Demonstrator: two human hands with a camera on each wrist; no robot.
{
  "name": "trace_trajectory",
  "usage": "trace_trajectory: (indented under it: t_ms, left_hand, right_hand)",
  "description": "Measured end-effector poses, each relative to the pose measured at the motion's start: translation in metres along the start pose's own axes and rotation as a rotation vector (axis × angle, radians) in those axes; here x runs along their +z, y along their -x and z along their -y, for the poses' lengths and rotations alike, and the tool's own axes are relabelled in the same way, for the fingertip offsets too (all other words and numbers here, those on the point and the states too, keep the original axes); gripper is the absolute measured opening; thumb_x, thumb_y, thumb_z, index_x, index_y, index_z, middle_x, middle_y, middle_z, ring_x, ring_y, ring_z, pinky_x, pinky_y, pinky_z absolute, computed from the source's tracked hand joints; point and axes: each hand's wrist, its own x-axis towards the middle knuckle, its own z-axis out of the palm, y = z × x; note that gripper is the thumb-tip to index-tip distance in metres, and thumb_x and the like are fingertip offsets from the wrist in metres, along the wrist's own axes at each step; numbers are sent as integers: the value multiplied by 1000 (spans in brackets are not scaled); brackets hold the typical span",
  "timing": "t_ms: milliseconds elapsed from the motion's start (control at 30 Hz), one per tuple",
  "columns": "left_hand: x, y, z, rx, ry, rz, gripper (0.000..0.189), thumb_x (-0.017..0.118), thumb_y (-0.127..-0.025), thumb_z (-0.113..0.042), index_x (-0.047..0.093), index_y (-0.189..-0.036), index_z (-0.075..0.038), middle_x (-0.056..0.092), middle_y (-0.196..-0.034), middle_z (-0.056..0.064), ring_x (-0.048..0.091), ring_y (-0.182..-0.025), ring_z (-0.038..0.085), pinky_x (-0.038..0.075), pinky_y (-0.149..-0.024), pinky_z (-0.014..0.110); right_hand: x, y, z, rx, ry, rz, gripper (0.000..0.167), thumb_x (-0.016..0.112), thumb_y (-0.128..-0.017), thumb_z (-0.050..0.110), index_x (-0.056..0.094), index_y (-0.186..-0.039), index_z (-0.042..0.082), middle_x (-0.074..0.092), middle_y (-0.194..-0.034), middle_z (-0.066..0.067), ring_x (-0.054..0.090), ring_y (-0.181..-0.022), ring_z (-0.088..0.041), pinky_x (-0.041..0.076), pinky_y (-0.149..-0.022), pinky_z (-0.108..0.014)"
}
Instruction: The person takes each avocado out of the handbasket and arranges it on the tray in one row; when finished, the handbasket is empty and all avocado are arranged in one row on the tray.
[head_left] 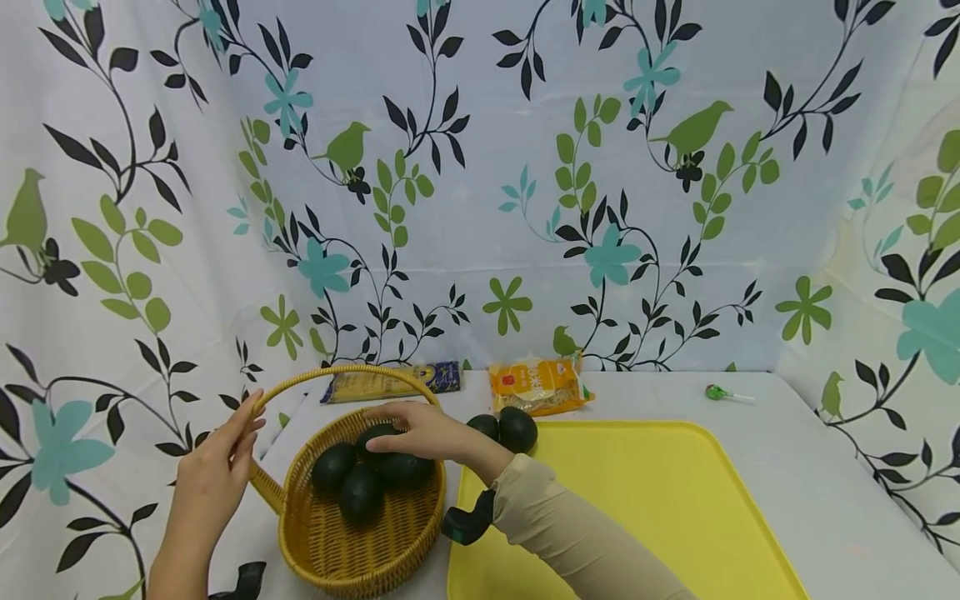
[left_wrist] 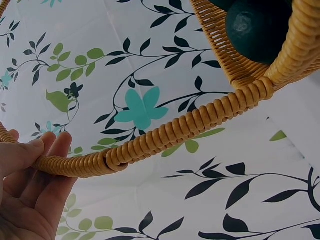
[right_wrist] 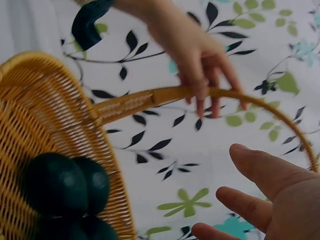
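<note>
the left hand [head_left: 216, 454] gripped the handle [head_left: 352, 368] of the wicker basket [head_left: 337, 546], the right hand [head_left: 429, 429], fingers spread and grasping nothing, hung over four dark avocados [head_left: 362, 493] inside, and two more avocados [head_left: 517, 430] lay at the yellow tray's [head_left: 660, 483] far left corner.

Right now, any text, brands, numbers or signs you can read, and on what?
None can be read with certainty.
Orange packet: printed characters, too small and blurred to quote.
Blue-and-gold packet: marks along it, too small to read.
Lollipop: wrapper too small to tell.
Basket, dark round fruits, yellow tray: no lettering seen.
</note>
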Motion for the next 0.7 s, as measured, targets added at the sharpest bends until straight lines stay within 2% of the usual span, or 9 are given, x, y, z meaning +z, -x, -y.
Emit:
trace_trajectory:
  t_ms: [267, 533, 700]
  left_hand:
    - [0, 1, 1, -4, 1, 9, 72, 64, -79, 13, 48, -140, -21, 72, -97, 19, 67, -81, 39, 49, -64, 38]
    - [-1, -1, 0, 4, -5, 9, 71, 63, -80, 13, 48, -140, -21, 71, -102, 19, 67, -81, 38, 48, -64, 35]
    - [-1, -1, -1, -1, -1, 8, 71, 64, -79, 13, 49, -139, -20, 72, -99, 19, 67, -79, 38, 49, -61, 28]
  right_hand:
    - [27, -27, -23, 132, 93, 35, 45, 59, -91, 41, 55, -132, 24, 50, -142, 1, 48, -130, -21, 46, -102, -35]
    - [42, -39, -25, 219, 227, 49, 42, 62, -90, 37, 60, -127, 18, 58, -133, 0, 53, -124, -17, 48, -99, -29]
    - [48, -42, -23, 282, 337, 78, 40, 64, -89, 33, 62, -125, 16, 60, -130, 0, 54, -122, -17, 50, -96, -28]
